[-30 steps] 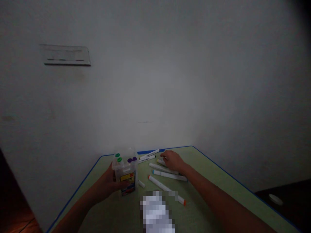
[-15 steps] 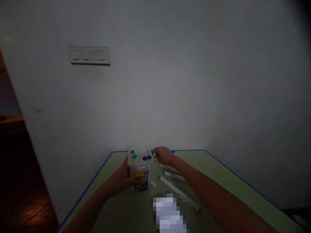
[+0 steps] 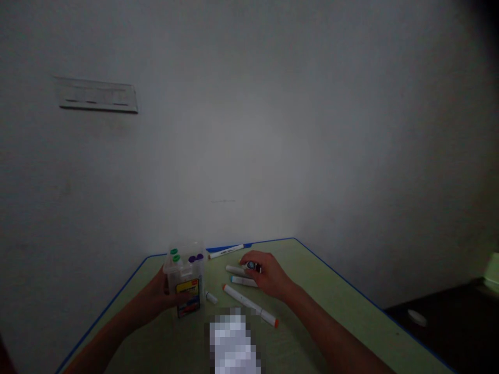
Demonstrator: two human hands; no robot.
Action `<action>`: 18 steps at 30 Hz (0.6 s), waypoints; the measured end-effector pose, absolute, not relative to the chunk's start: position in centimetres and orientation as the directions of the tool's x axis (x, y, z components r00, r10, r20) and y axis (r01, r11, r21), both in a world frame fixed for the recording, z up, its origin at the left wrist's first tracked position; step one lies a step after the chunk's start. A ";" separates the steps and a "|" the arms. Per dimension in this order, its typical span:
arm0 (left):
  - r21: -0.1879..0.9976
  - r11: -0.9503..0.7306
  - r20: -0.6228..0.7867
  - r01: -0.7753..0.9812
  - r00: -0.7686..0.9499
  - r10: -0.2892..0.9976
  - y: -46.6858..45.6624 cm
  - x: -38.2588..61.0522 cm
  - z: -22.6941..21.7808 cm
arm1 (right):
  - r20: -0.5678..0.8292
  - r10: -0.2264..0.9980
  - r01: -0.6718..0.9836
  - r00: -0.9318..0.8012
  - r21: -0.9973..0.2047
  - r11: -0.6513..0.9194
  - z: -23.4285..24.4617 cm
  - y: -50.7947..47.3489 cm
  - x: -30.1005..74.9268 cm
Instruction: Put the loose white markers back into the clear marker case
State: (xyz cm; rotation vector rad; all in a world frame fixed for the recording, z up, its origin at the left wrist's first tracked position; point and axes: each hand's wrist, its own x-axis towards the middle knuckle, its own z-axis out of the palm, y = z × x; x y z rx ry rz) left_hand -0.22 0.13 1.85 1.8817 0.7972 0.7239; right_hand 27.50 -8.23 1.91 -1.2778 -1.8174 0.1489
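My left hand (image 3: 161,293) is wrapped around a clear plastic box (image 3: 170,270) with a yellow and dark label, its thumb across the front. Two green-ended markers (image 3: 176,258) and two purple-ended markers (image 3: 196,258) stand upright inside. To the right, my right hand (image 3: 271,272) is closed on a white marker (image 3: 253,266) whose dark round end faces me. Beneath and beside that hand lie a pale marker (image 3: 234,269) and a teal-ended marker (image 3: 242,281), both partly hidden. An orange-ended marker (image 3: 249,305) lies slantwise nearer me.
At the back edge another white marker (image 3: 226,252) rests by a blue patch. A short white piece (image 3: 211,297) lies beside the box. The pale green table (image 3: 331,311) has a blue rim and meets the wall. A blurred rectangular object (image 3: 233,345) lies at the front.
My right hand has come back from the table's far edge, towards me, with the marker in it. The view has turned right; my left hand still grips the box.
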 end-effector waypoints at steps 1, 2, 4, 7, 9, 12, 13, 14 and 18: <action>0.901 -0.359 0.145 0.243 0.611 0.778 0.1 -0.2 1.9 | 0.586 0.806 0.698 -0.088 -0.540 0.470 2.0 -8.4 27.4; 0.893 -0.366 0.139 0.262 0.612 0.779 0.1 -0.2 2.0 | 0.586 0.805 0.696 -0.095 -0.539 0.474 2.1 -8.5 27.4; 0.884 -0.373 0.129 0.283 0.618 0.775 0.0 -0.1 2.1 | 0.579 0.809 0.696 -0.101 -0.540 0.473 2.2 -8.6 27.3; 0.887 -0.349 0.099 0.302 0.615 0.783 -0.2 0.1 2.3 | 0.567 0.818 0.695 -0.102 -0.548 0.466 2.2 -8.8 27.2; 0.891 -0.332 0.085 0.310 0.605 0.792 -0.3 0.1 2.4 | 0.560 0.823 0.692 -0.097 -0.556 0.460 2.1 -8.9 27.2; 0.895 -0.328 0.085 0.302 0.605 0.792 -0.4 0.2 2.5 | 0.553 0.829 0.690 -0.083 -0.568 0.448 1.9 -8.9 27.3; 0.896 -0.330 0.088 0.298 0.610 0.787 -0.4 0.2 2.5 | 0.552 0.830 0.691 -0.083 -0.568 0.447 1.9 -8.9 27.3; 0.896 -0.333 0.089 0.294 0.615 0.783 -0.5 0.2 2.5 | 0.551 0.830 0.693 -0.084 -0.566 0.446 1.9 -9.0 27.3; 0.883 -0.361 0.111 0.301 0.613 0.782 -0.3 0.0 2.3 | 0.552 0.830 0.698 -0.079 -0.564 0.442 2.1 -9.1 27.3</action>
